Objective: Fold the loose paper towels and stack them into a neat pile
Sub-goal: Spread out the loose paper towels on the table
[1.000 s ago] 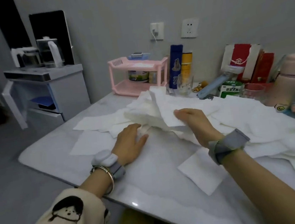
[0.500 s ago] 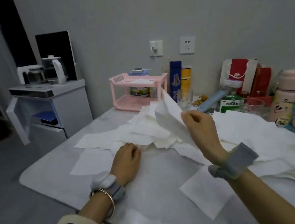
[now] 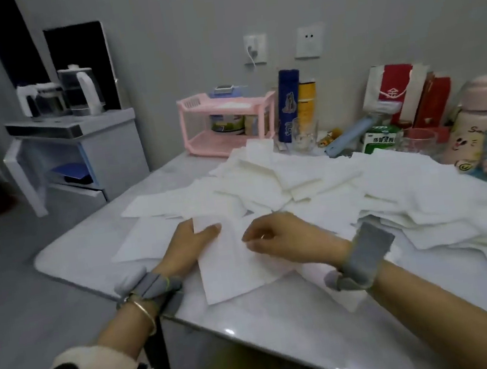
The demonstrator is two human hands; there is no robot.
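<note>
Barely begun, I'd judge: no neat pile shows anywhere on the table [image 3: 253, 324]. One paper towel [image 3: 231, 271] lies flat near the front edge. The left hand [image 3: 193, 244] pinches its far corner under the thumb, and the right hand [image 3: 276, 238], fingers curled, nips its right side. Behind sprawls the loose heap [image 3: 266, 181] (too overlapped to count).

towels [image 3: 269, 181] on table [image 3: 90, 249], rack [image 3: 225, 119] behind
</note>
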